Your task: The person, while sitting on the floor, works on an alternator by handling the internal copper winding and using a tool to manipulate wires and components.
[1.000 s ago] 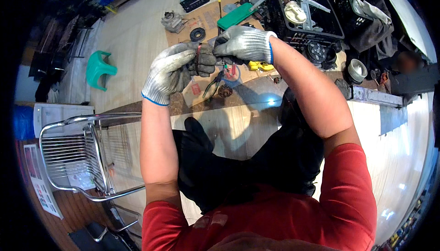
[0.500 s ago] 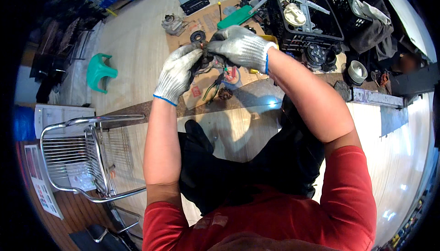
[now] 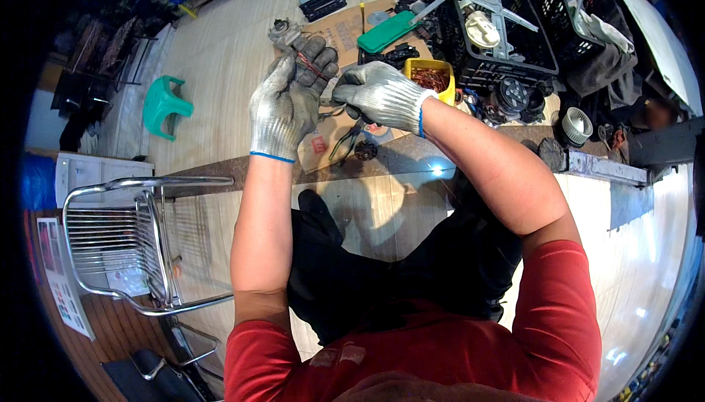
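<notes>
The left hand (image 3: 292,97), in a grey-white knitted work glove with a blue-edged cuff, turns its palm up, the grip half open with fingers loosely curled. A thin reddish strand of wire (image 3: 311,66) lies across those fingers; whether the thumb pins it, I cannot tell. The right hand (image 3: 378,95), gloved alike, is just beside it, its grip drawn in with fingers bent together; what, if anything, is between the fingertips is hidden.

Just beyond the right hand stands an open yellow plastic box (image 3: 449,93), holding a tangle of copper-coloured wire (image 3: 429,79). Behind it and to the right, a large black plastic crate (image 3: 518,71) with slotted walls contains a round cream-coloured plastic part (image 3: 482,29) and a grey crossed frame (image 3: 501,11). Farther right, a second black slotted crate (image 3: 549,0) has a crumpled whitish cloth (image 3: 604,30) at its edge; its deeper contents are too dark to tell.

Beneath the hands, a flat tan cardboard sheet (image 3: 340,35) carries green-and-black-handled pliers (image 3: 344,145) and, near them, a small round brownish part (image 3: 365,150). A flat green paddle-shaped piece (image 3: 387,32) lies left of the first crate.
</notes>
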A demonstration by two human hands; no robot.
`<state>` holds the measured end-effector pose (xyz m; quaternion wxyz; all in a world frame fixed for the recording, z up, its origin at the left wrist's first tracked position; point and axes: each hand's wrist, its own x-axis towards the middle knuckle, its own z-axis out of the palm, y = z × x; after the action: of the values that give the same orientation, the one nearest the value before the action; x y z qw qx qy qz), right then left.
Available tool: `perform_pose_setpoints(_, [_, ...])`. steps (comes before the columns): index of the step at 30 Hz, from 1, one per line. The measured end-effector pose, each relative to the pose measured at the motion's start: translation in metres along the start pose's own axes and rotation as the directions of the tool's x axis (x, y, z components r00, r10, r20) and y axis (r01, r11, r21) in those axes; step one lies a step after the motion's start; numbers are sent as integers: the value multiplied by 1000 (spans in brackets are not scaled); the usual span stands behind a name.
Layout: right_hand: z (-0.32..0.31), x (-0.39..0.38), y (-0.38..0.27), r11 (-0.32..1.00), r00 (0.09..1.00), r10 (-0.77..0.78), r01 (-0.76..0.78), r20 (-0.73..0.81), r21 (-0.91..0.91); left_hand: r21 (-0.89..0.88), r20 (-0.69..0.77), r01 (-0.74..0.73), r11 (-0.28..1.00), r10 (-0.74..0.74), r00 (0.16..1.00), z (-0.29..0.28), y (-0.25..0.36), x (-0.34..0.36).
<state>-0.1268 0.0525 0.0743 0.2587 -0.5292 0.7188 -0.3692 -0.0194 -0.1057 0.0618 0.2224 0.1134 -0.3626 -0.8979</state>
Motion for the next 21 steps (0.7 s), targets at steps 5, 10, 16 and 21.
perform_pose_setpoints(5, [3,5,9,1000,1000,-18,18,16,12,-68,130,11,998,-2,991,-11,3,2])
perform_pose_setpoints(10, [-7,11,21,990,995,74,-82,72,112,-109,331,144,984,-100,938,-18,11,2])
perform_pose_setpoints(16, [-34,8,19,992,985,82,-67,153,-104,405,323,179,896,-324,889,-7,20,-11])
perform_pose_setpoints(21, [-38,12,34,978,992,104,-90,69,-186,742,68,210,636,-382,922,4,21,-22])
